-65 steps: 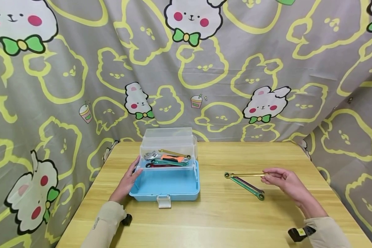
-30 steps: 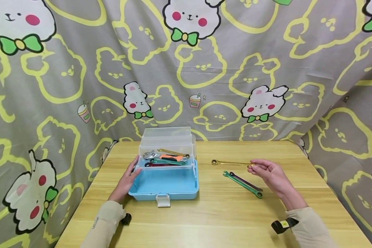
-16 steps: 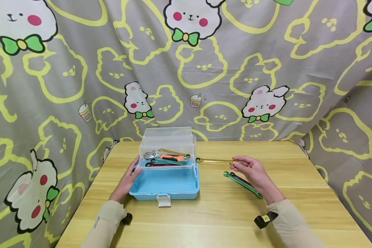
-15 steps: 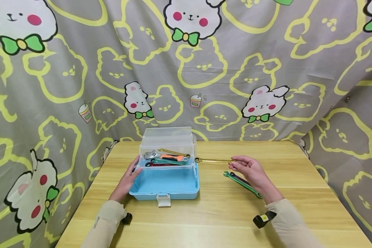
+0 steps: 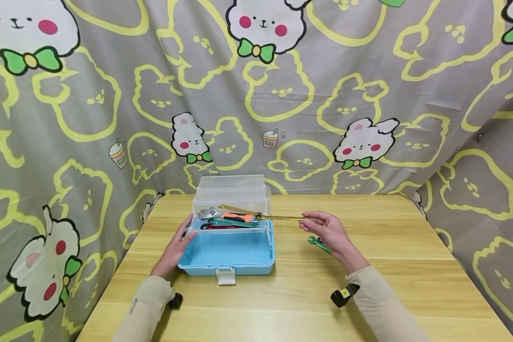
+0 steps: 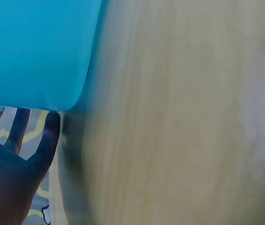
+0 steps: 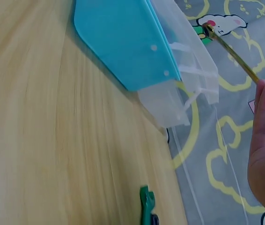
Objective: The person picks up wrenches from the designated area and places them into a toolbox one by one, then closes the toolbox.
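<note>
My right hand point(image 5: 328, 231) pinches the end of a gold ratcheting combination wrench point(image 5: 282, 218). Its ring end points left and overlaps the right edge of the clear tray point(image 5: 228, 230) in the head view; the right wrist view shows the gold wrench point(image 7: 235, 56) raised in the fingertips. At the left side of the blue toolbox point(image 5: 226, 251), my left hand point(image 5: 177, 247) holds the wall, thumb by the tray's front corner and fingers outside. Inside the tray lie an adjustable wrench point(image 5: 207, 214) and several coloured wrenches, among them a green one point(image 5: 231, 223) and a red one point(image 5: 218, 227).
A green wrench point(image 5: 318, 243) lies on the wooden table point(image 5: 282, 304) right of the toolbox, partly hidden under my right hand, with a dark wrench beside it. The toolbox's white latch point(image 5: 226, 276) hangs down in front. Patterned cloth point(image 5: 299, 104) surrounds the table.
My right hand has lifted the gold wrench off the spot by the green one and carried it left to the tray's right edge. The left hand stays on the toolbox.
</note>
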### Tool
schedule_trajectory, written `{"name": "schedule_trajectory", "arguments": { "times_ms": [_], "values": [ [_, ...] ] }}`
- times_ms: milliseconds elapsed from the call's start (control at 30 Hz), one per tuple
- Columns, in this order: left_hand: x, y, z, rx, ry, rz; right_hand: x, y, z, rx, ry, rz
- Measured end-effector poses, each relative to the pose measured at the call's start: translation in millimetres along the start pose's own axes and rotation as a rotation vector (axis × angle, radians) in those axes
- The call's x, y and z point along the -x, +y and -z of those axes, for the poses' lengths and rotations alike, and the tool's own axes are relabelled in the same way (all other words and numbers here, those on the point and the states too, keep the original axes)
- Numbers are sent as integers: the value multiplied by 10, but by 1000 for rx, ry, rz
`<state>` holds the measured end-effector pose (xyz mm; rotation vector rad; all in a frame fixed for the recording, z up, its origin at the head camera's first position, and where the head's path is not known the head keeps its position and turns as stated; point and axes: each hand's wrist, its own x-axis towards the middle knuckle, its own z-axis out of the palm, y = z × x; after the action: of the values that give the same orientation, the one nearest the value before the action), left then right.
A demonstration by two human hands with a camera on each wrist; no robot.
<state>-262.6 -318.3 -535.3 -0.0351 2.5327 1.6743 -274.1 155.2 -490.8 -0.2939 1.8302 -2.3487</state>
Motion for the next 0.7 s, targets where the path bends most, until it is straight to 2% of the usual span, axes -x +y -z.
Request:
{"name": "schedule_trajectory", "arguments": {
  "times_ms": [200,300,500,600,700],
  "values": [
    [162,279,-1,15,-14,30,-106,100,-191,15,25,-28],
    [187,326,-3,5,-19,20,-150,126,-274,19,33,-32],
    [44,98,-6,-8,-11,34,-240,148,-421,30,46,-29],
    [-6,-1,-8,-22,-3,16,-293,165,-497,37,60,-28],
    [-15,-31,-12,-31,3,-14,-351,188,-574,41,73,-26]
  ]
}}
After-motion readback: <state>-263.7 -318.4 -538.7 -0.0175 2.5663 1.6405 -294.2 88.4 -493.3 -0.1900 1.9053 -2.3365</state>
